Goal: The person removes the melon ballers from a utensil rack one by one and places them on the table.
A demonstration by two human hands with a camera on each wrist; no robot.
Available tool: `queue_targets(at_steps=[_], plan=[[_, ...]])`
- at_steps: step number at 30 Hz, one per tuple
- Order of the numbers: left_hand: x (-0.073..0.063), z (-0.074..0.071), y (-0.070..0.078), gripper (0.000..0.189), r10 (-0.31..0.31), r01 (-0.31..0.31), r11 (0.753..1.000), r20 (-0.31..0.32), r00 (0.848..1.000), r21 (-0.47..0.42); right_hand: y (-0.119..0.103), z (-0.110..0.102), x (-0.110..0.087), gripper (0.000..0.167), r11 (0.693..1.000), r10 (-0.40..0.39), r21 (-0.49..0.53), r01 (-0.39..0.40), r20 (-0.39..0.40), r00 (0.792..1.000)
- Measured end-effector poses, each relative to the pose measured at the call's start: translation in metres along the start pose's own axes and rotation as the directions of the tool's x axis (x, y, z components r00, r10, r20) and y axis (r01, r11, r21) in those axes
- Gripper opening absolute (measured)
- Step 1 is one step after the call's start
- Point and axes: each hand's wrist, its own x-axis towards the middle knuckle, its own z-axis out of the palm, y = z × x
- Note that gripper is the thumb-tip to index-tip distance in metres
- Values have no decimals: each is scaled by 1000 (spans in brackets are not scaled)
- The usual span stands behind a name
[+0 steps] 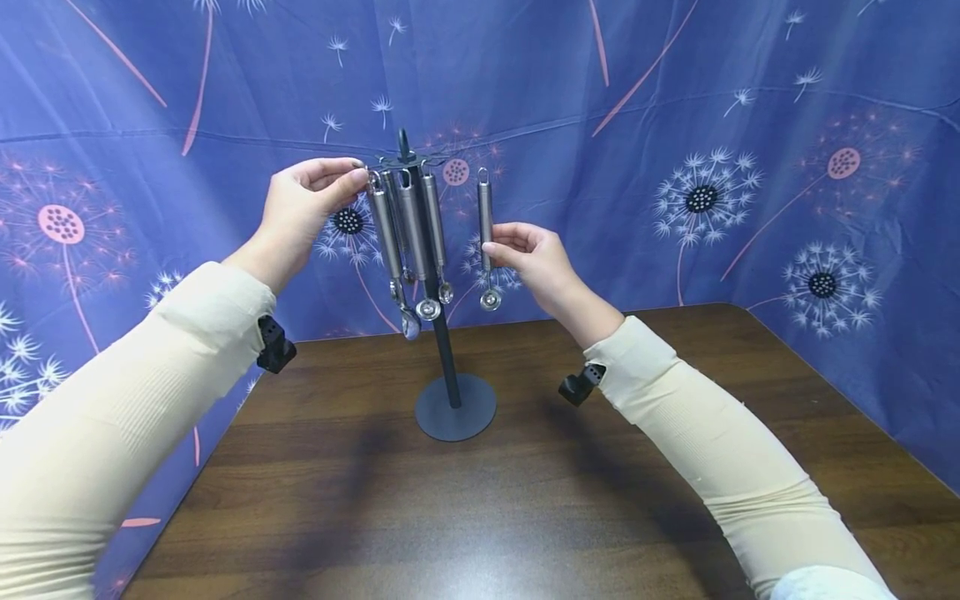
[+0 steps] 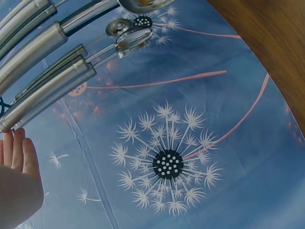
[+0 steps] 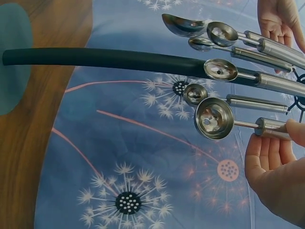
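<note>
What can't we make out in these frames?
Head: whether the bare left-hand grip pinches the nearest silver cylindrical metal handle; too small, fingertips overlap.
Left wrist: that grip's thumb; behind fingers or past the left edge.
Right wrist: upper end of the silver metal scoop in bare right-hand grip; thumb and right edge hide it.

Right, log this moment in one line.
left hand: pinches leftmost scoop at top | right hand: grips rightmost scoop, off stand | stand: upright on table

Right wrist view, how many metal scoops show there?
6: a metal scoop in the right hand, a small scoop between that and the dark pole, another scoop overlapping the pole, three scoops above it in the picture. Others may be hidden.
</note>
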Motion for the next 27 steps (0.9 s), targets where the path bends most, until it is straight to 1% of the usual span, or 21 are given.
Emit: queue_targets(at_steps=[5, 9, 12, 15, 20, 24, 27], plan=[[0, 1, -1, 23, -3, 3, 1000, -5, 1000, -24, 2, -4, 1, 35, 1000, 4, 9, -4, -18, 1000], [1, 1, 0, 23, -21, 22, 998, 9, 1000, -51, 4, -7, 1, 33, 1000, 2, 16, -2, -25, 1000], [1, 1, 1, 22, -35, 35, 998, 11, 999, -55, 5, -8, 1, 33, 1000, 4, 20, -3, -25, 1000], [0, 0, 2, 21, -38, 38, 999, 2, 999, -26, 6, -8, 1, 33, 1000, 8, 29, -7, -30, 1000], [-1, 0, 2, 19, -27, 27, 998, -17, 999, 47, 8, -9, 0, 33, 999, 11, 31, -10, -34, 999], [-2, -1, 4, 18, -29, 31, 993, -24, 999, 116, 11, -10, 0, 34, 999, 9, 32, -8, -36, 999], [-2, -1, 4, 17, -27, 29, 989, -22, 999, 145, 12, -11, 0, 33, 999, 6, 34, -5, -34, 999]])
